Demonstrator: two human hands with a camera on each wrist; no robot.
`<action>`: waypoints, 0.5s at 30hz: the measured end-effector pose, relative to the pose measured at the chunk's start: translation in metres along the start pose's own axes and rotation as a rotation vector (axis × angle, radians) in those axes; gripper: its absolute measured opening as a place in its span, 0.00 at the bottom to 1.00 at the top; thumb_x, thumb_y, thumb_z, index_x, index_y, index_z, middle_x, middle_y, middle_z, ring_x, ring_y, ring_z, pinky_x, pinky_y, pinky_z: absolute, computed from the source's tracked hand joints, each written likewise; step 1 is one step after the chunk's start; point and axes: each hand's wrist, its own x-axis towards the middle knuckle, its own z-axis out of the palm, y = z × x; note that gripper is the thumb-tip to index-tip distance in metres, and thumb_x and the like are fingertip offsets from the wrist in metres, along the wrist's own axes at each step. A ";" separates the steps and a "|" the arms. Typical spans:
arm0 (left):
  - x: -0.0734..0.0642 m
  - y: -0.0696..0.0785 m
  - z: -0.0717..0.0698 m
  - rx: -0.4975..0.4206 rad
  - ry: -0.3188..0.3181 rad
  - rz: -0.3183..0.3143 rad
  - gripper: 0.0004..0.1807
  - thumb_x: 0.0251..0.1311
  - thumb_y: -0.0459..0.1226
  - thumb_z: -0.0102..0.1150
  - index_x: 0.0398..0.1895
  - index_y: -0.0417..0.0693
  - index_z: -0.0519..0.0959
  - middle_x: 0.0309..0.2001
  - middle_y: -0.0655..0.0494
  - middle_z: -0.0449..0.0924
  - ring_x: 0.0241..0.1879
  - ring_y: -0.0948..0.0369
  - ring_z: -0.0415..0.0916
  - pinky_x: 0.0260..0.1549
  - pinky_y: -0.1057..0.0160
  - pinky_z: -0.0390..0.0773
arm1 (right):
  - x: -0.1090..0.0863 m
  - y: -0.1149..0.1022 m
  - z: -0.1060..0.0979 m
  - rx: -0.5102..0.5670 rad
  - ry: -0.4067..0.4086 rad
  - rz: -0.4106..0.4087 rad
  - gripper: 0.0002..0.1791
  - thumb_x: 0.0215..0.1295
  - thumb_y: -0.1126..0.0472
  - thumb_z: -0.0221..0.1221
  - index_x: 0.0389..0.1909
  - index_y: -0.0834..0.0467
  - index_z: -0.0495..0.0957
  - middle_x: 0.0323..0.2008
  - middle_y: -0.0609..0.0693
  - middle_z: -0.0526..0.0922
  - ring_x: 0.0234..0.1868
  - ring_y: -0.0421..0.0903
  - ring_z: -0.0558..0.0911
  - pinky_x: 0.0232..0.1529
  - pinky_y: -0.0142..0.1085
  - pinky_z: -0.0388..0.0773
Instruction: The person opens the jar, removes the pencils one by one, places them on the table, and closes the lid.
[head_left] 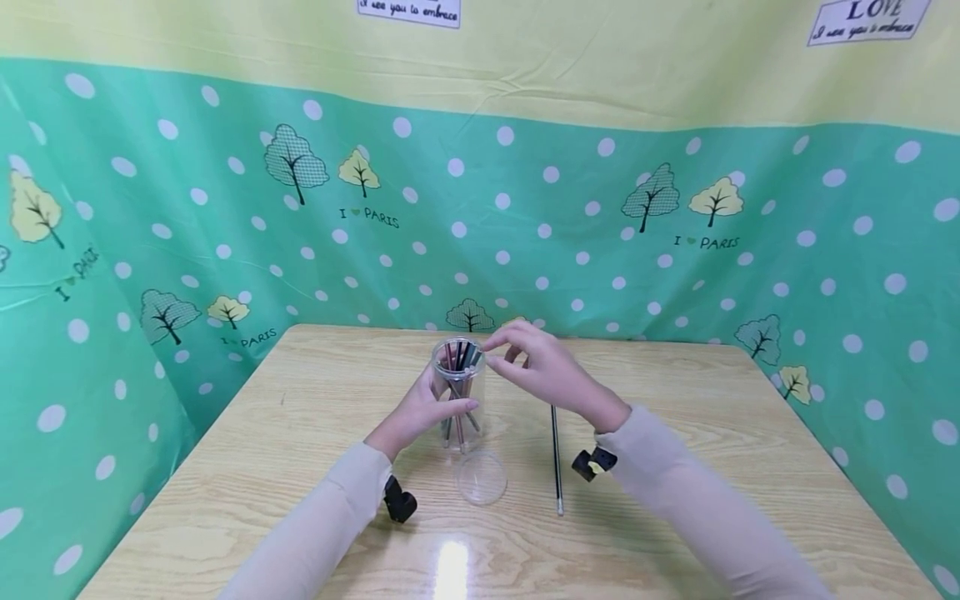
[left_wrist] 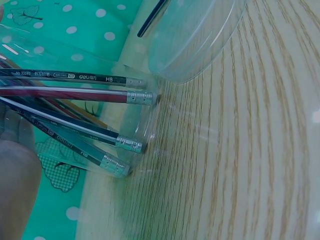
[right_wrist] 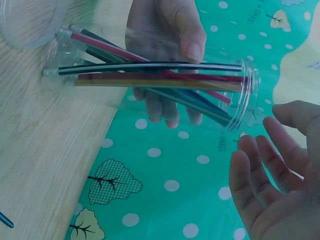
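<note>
My left hand [head_left: 422, 410] grips a clear plastic jar [head_left: 478, 390] round its side, upright near the far middle of the table. Several pencils [right_wrist: 155, 77], dark, red and yellowish, stand inside at crossing slants, their eraser ends [left_wrist: 134, 145] down at the base. The jar's mouth is uncovered. Beside the rim is my right hand [head_left: 546, 368], with fingers spread and relaxed and nothing in its grasp, as the right wrist view shows. On the wood in front of the jar lies a clear round lid [head_left: 482, 481]. One dark pencil [head_left: 557, 458] rests to the right, partly beneath the right forearm.
The light wooden table [head_left: 300, 467] reaches back to a green and yellow printed curtain [head_left: 525, 208], which also hangs along the left and right sides. A bright light reflection shows near the front edge.
</note>
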 end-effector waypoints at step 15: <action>0.008 -0.024 -0.003 -0.021 -0.009 0.055 0.44 0.50 0.35 0.67 0.67 0.66 0.54 0.64 0.63 0.62 0.65 0.63 0.53 0.63 0.45 0.42 | 0.005 -0.010 0.011 -0.089 -0.108 -0.084 0.11 0.64 0.56 0.55 0.45 0.52 0.80 0.41 0.42 0.75 0.27 0.34 0.72 0.25 0.27 0.73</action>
